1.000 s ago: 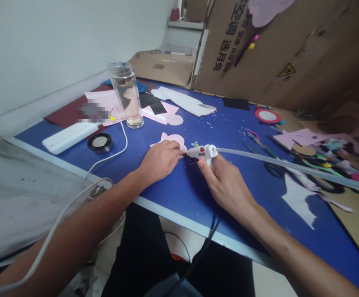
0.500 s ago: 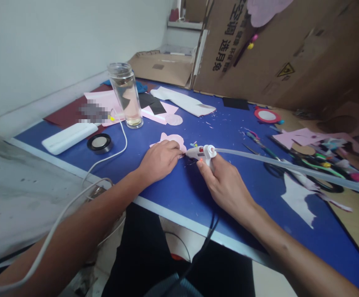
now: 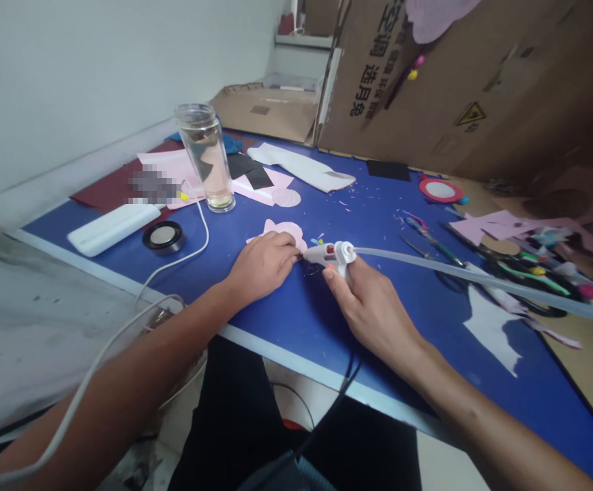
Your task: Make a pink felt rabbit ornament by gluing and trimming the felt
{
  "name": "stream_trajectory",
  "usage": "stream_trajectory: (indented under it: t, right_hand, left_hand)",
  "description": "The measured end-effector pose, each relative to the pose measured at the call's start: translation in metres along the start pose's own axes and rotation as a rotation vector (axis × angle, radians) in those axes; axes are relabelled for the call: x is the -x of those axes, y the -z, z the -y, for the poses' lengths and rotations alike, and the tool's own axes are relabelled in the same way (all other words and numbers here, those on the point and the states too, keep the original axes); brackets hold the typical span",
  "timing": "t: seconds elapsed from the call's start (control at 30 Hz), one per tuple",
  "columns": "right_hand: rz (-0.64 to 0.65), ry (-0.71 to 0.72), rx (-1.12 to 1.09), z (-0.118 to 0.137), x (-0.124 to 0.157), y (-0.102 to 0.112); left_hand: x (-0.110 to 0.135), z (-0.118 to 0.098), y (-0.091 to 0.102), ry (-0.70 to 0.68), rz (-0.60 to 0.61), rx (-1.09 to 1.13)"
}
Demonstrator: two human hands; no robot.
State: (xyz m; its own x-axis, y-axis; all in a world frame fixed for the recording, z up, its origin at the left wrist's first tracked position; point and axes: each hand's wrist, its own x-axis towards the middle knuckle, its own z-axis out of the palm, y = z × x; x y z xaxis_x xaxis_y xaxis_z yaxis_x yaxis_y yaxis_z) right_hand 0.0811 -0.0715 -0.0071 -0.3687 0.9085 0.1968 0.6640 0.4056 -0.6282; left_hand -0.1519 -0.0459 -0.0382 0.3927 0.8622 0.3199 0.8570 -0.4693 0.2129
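My right hand (image 3: 373, 307) grips a small white hot glue gun (image 3: 330, 254) with a long clear glue stick (image 3: 480, 279) trailing to the right. Its nozzle points left at the edge of a pink foam cut-out (image 3: 289, 232) lying on the blue table (image 3: 276, 300). My left hand (image 3: 263, 264) rests curled on that pink piece, fingers pinched at its right edge beside the nozzle.
A tall glass bottle (image 3: 205, 157) stands behind, with a white power bank (image 3: 112, 228), a round black tin (image 3: 162, 236) and a white cable (image 3: 194, 252) at left. Pink, black and white foam scraps lie at the back; scissors (image 3: 429, 239) and craft clutter at right. Cardboard boxes (image 3: 429, 82) wall the rear.
The glue gun and my right hand have crept slightly left, closing the nozzle onto my left fingertips at the pink piece. The left hand stays put.
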Motion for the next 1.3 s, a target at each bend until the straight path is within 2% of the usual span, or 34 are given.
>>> stream_trajectory:
  t: [0.33,0.53,0.83,1.03,1.3]
  right_hand:
    - [0.027,-0.003,-0.008,0.002,-0.001,-0.001]
    - [-0.022,-0.012,-0.099,-0.001,0.006,0.006]
    - [-0.175,-0.207,-0.294,-0.006,0.013,0.026]
    - [-0.185,-0.249,-0.404,-0.007,0.009,0.028]
    - [-0.186,-0.268,-0.462,-0.010,0.008,0.027]
  left_hand:
    - [0.000,-0.002,0.002,-0.003,-0.002,-0.004]
    - [0.001,0.000,0.000,-0.011,-0.025,0.016]
    - [0.003,0.003,-0.004,-0.025,-0.032,0.004]
    - [0.004,0.004,-0.004,-0.053,-0.025,-0.024]
    - [0.003,-0.003,0.001,-0.099,0.045,-0.114]
